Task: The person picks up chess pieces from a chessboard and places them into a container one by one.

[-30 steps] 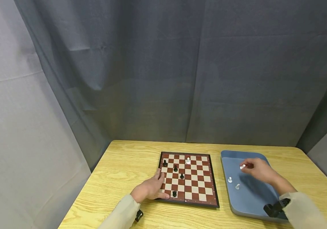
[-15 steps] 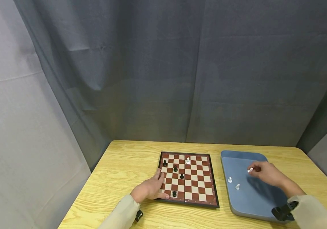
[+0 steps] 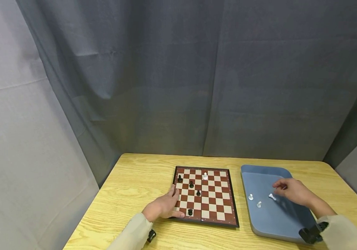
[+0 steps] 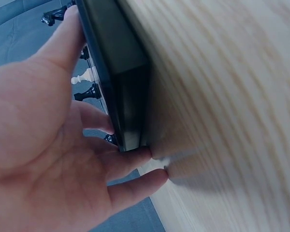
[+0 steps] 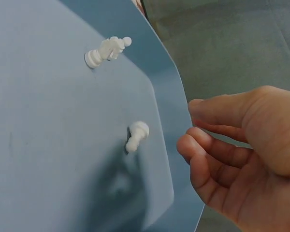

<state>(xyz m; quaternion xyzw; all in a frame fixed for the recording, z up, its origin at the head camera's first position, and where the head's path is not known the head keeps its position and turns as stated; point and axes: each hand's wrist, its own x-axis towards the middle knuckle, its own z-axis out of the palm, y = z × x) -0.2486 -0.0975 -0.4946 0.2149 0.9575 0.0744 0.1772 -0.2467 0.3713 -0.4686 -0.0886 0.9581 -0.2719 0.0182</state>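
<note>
Legible text: none in any of the three views. Along the border of the chessboard [image 3: 208, 198] in the head view, tiny pale marks appear, too small to read as letters or numbers.

Dark blue-grey cloth [image 3: 172, 76] hung creased behind a rounded-cornered, yellowish wood-grain surface [image 3: 131, 184]; paler grey cloth [image 3: 19, 146] at left.

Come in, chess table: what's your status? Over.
Left hand touching red-white checkered chessboard; right hand empty above blue rectangular tray; three white chess pieces inside; no obstruction visible.
</note>
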